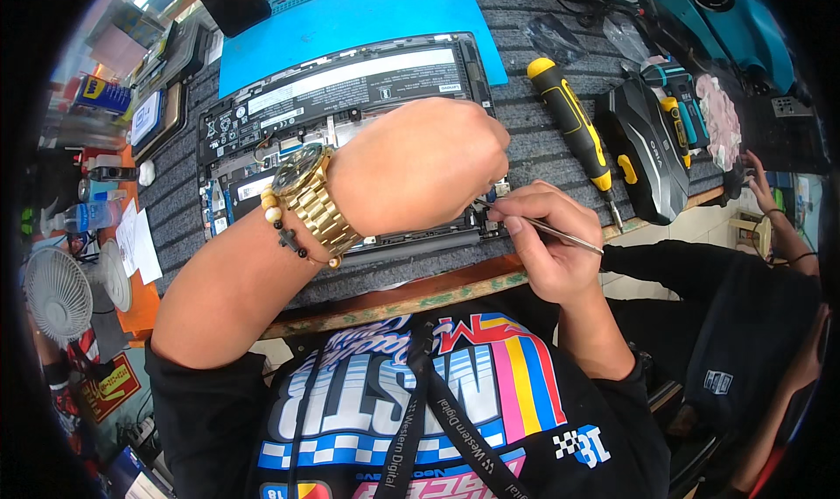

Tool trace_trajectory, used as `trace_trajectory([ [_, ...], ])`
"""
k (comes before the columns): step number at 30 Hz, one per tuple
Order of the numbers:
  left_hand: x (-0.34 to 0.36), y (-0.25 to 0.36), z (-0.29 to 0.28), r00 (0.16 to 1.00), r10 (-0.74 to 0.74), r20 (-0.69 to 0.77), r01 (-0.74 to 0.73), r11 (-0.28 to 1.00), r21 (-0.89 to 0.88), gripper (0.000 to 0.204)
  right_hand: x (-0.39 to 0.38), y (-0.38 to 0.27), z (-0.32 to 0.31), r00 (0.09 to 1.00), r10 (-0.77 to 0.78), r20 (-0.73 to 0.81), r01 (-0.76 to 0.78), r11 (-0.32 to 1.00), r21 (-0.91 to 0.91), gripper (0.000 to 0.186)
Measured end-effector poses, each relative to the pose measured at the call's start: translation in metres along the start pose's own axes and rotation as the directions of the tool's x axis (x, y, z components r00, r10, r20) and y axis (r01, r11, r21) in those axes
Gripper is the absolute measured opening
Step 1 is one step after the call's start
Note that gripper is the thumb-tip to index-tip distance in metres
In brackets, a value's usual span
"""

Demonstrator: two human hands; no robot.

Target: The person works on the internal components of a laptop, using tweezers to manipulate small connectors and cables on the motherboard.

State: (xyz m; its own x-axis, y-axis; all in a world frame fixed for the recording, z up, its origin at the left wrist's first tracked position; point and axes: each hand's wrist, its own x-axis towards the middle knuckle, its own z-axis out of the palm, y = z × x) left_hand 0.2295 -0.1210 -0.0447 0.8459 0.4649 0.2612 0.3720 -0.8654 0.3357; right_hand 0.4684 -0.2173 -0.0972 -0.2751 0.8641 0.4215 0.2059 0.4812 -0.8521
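Note:
An opened laptop (341,74) lies on the ribbed dark grey mat, its long black battery and inner boards showing. My left hand (420,162), with a gold watch (315,201) and beaded bracelet at the wrist, arches over the laptop's right half, fingers curled down at its right edge; what they hold is hidden. My right hand (551,241) grips a slim metal tool (569,239), probably tweezers, its tip at the laptop's lower right corner beside my left fingers.
A blue mat (367,9) lies behind the laptop. A yellow-black screwdriver (560,105), a black case (643,153) and a teal tool (682,105) are at the right. A white fan (61,289) and papers stand left. Another person's hand (757,175) and dark-clothed legs are at the right.

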Motion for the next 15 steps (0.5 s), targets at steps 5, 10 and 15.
trace_trajectory([
  [5, 0.0023, -0.0056, 0.0003, 0.999, -0.021, 0.036, 0.024, 0.997, -0.068, 0.008, -0.0003, 0.0017, 0.0005, 1.000, -0.013, -0.004, 0.013, 1.000, 0.000, 0.014],
  [10, 0.0056, -0.0050, -0.0062, 0.995, -0.071, 0.068, 0.068, 0.997, 0.047, 0.008, -0.0014, 0.0019, 0.0012, 1.000, -0.005, -0.009, 0.005, 1.000, -0.002, 0.015],
  [15, 0.0066, -0.0062, -0.0079, 0.988, -0.142, 0.060, 0.139, 0.989, 0.054, 0.008, -0.0010, 0.0018, 0.0009, 1.000, -0.014, -0.009, 0.014, 1.000, 0.000, 0.015],
])
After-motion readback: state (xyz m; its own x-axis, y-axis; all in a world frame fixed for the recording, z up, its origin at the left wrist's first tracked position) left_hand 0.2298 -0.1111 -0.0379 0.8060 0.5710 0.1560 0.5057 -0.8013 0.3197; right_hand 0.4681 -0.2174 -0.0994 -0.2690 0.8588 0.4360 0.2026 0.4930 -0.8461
